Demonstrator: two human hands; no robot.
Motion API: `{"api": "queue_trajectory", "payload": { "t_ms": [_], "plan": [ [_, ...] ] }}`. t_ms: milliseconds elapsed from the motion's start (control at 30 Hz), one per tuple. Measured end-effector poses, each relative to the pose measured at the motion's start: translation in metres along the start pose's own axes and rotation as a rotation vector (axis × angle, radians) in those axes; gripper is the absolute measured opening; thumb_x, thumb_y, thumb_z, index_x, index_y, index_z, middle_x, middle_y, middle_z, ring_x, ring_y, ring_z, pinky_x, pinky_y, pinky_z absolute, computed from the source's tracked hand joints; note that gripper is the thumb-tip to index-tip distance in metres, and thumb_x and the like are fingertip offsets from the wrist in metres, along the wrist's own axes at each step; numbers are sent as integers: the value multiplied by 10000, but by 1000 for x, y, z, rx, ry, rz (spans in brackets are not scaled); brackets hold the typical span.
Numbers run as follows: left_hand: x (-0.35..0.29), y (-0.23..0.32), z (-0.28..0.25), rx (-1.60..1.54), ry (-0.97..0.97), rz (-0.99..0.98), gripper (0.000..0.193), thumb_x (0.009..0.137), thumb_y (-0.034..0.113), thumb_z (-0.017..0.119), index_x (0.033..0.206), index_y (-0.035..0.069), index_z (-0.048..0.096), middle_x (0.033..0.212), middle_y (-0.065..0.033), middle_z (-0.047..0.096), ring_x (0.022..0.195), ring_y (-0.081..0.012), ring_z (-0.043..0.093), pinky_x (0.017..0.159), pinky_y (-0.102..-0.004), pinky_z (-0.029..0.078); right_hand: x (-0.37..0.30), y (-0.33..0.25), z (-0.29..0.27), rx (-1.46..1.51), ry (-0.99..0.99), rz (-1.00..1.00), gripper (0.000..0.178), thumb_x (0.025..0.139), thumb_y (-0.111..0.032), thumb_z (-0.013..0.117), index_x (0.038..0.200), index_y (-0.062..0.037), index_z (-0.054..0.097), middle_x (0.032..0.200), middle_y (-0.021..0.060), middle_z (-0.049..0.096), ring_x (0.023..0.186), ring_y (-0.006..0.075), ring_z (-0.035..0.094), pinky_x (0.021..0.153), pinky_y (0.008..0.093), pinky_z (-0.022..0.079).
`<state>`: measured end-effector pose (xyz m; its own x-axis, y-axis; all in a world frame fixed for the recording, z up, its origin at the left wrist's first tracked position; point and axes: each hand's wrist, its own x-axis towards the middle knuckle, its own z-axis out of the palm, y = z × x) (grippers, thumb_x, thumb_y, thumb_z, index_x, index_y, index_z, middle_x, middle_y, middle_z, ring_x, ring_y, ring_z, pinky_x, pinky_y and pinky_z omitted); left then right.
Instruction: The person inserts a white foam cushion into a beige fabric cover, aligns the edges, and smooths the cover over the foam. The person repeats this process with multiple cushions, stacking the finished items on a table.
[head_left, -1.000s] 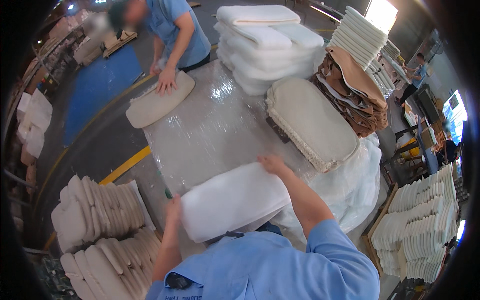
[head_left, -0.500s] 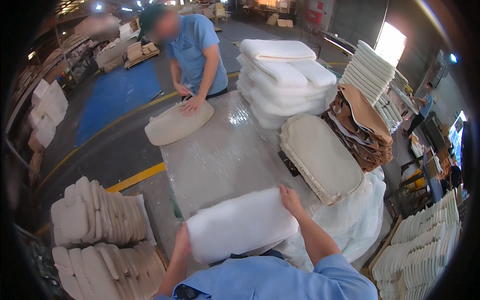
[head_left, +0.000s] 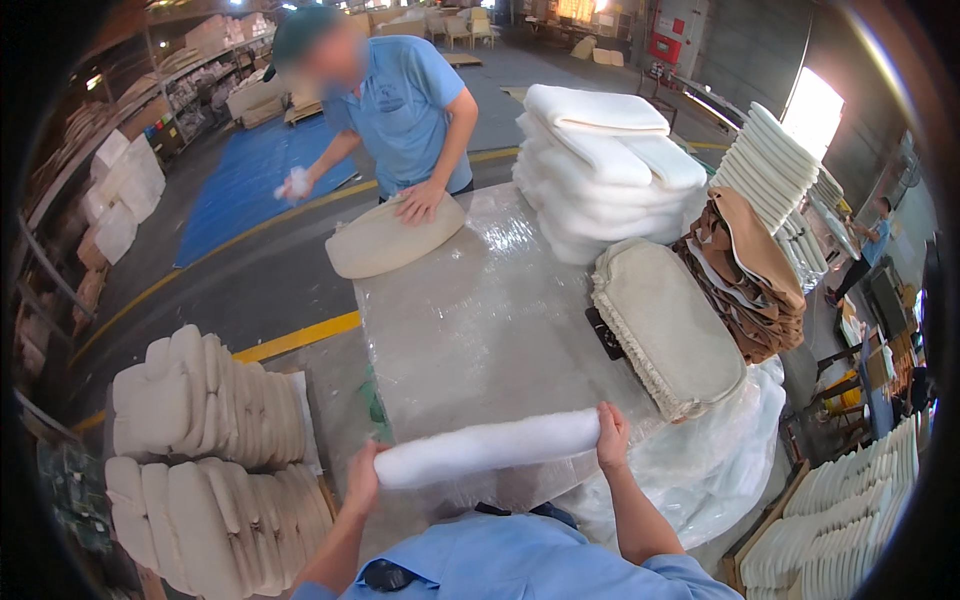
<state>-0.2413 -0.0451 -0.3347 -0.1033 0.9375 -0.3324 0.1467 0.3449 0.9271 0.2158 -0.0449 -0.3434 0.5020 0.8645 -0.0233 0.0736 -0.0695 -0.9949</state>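
A white padded cushion (head_left: 490,447) is held level between my hands at the near edge of the plastic-covered table (head_left: 470,330). Its narrow long side faces up. My left hand (head_left: 364,478) grips one end and my right hand (head_left: 612,436) the other, fingers closed on it. To the right lies a stack of beige fabric covers (head_left: 668,325) with frayed edges, close to a small dark object (head_left: 604,335). Across the table a co-worker in a blue shirt (head_left: 400,95) rests one hand on a beige covered cushion (head_left: 395,237) and holds a white wad (head_left: 294,184) in the other.
Folded white batting (head_left: 600,170) is piled at the table's far right, beside brown covers (head_left: 745,275). Stacked beige cushions (head_left: 205,400) stand on the floor at left. Pale foam pads (head_left: 840,520) fill the lower right, near clear plastic wrap (head_left: 700,480).
The cushion in my hands has tipped from its broad face to its narrow side. The co-worker's one hand has swung away from the beige cushion with a white wad. My view has shifted left.
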Motion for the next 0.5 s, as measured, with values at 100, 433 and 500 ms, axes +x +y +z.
{"api": "queue_trajectory", "payload": {
  "t_ms": [100, 433, 500],
  "plan": [
    [-2, 60, 15, 211, 264, 419, 403, 1082, 338, 552, 1200, -15, 707, 1142, -170, 740, 1097, -299, 686, 983, -418, 496, 5, 3, -12, -35, 4, -25, 347, 1060, -274, 600, 805, -45, 549, 762, -58, 459, 753, 75, 407, 652, 298, 335],
    [-27, 79, 88, 1033, -213, 768, 622, 826, 440, 828, 1281, 63, 633, 1075, -161, 736, 998, -377, 712, 877, -497, 532, 2, -19, -16, -190, -135, -113, 311, 1072, -296, 574, 973, -25, 691, 853, 24, 636, 833, 140, 565, 767, 319, 447],
    [-24, 77, 87, 1034, -214, 758, 615, 815, 445, 833, 1257, 68, 632, 1058, -155, 736, 979, -376, 716, 857, -503, 532, 1, -38, -16, -354, -96, -366, 313, 1069, -310, 579, 1035, -38, 730, 905, 83, 698, 873, 208, 629, 810, 355, 482]
  ]
}}
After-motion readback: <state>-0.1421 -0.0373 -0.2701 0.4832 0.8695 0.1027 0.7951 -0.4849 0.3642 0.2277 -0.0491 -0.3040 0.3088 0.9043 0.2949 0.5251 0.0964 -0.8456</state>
